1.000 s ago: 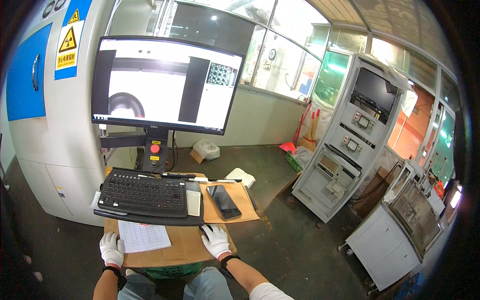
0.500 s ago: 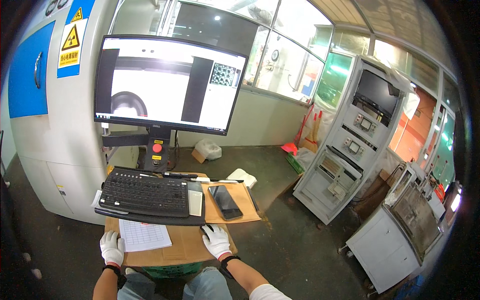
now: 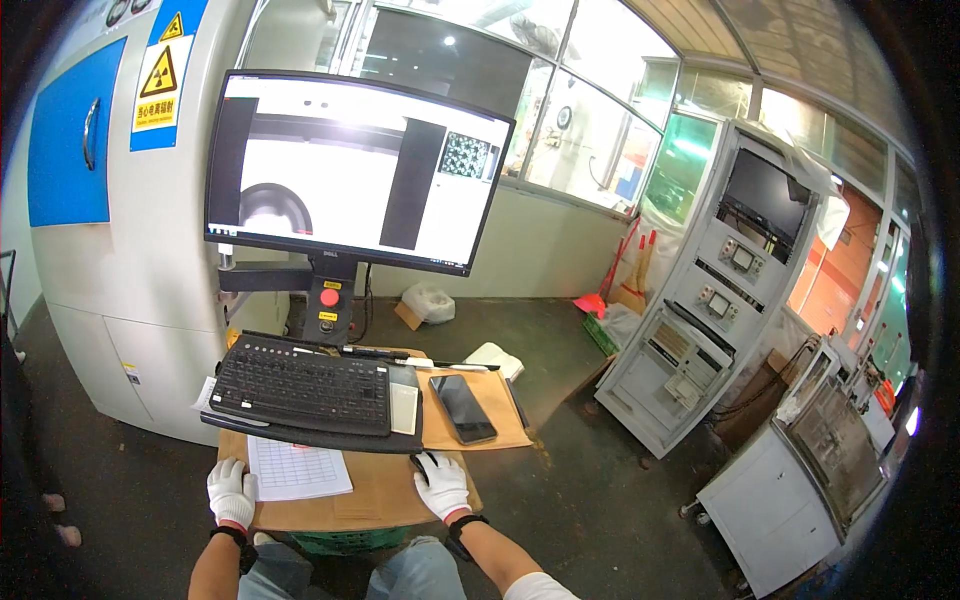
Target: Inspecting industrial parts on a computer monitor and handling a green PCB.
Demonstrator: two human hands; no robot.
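My left hand (image 3: pixel 232 492), in a white glove, rests on the left edge of the brown board (image 3: pixel 380 500), next to a printed sheet with a table grid (image 3: pixel 298 470). Its fingers lie flat with nothing in them. Over on the board's right side, my gloved right hand (image 3: pixel 442 486) covers a small black computer mouse (image 3: pixel 420 462), mostly hidden under the palm and fingers. Just beyond is a black keyboard (image 3: pixel 302 385) on a dark tray. A dark smartphone (image 3: pixel 462 409) lies on a tan folder right of it. The monitor (image 3: pixel 340 175) shows a bright grey picture with a dark round shape.
A red push button (image 3: pixel 330 298) sits below the monitor. On the left stands a large pale cabinet (image 3: pixel 170 280) with a blue door. An instrument rack (image 3: pixel 700 300) and a grey wheeled cabinet (image 3: pixel 775 500) stand to the right. A white bag (image 3: pixel 430 302) lies on the floor behind.
The whole view has shifted slightly, so the scene sits a little further right and lower. Both hands keep their places on the board.
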